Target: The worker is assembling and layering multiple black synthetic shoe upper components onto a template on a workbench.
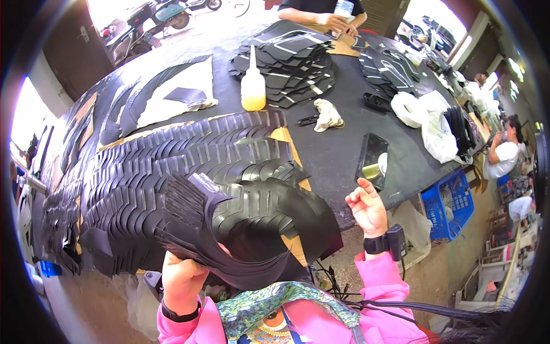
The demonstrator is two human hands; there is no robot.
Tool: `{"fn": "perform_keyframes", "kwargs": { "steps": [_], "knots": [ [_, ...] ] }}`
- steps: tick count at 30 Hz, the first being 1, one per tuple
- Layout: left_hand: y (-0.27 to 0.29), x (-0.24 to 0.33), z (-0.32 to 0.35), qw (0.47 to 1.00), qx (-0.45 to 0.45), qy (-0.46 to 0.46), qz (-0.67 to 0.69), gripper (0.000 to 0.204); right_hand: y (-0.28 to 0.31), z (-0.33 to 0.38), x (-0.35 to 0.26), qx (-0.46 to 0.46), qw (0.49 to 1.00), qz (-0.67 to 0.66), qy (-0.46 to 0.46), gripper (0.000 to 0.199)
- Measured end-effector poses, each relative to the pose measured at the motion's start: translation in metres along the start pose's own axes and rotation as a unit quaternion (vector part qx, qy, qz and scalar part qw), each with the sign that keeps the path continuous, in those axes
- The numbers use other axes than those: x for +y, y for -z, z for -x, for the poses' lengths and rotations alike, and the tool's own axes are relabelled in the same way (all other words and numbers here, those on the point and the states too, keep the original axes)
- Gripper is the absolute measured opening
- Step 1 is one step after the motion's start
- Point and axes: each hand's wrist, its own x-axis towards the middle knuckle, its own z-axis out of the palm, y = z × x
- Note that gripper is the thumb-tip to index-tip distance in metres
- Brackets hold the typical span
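My left hand (184, 275) is closed round the lower edge of a fanned stack of curved black leather-like pieces (235, 266), held up at the table's near edge. Part of that hand is hidden behind the stack. My right hand (366, 207) is raised off the table's near right edge, its fingers loosely bent and apart, with nothing visible in them. Just beyond its fingertips lies a dark phone (373, 150). Overlapping rows of similar black pieces (189, 163) cover the table in front of my left hand, over brown cardboard.
A squeeze bottle of yellowish liquid (253, 92) stands upright mid-table beside a pile of black panels (301, 69). A crumpled pale cloth (328, 116) and a white roll (407, 110) lie to the right. A blue basket (450, 206) is below the right edge. Across the table, a person's hands (338, 24) are at work.
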Motion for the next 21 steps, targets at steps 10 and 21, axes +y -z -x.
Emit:
{"fn": "perform_keyframes", "kwargs": {
  "steps": [10, 21],
  "knots": [
    [0.004, 0.000, -0.002, 1.000, -0.002, -0.008, -0.015, 0.029, -0.031, 0.017, 0.007, -0.100, 0.983, -0.156, -0.016, 0.027],
    [0.004, -0.002, -0.004, 1.000, 0.006, -0.001, -0.027, 0.029, -0.044, 0.030, 0.004, -0.172, 0.940, -0.293, -0.038, 0.039]
  ]
}}
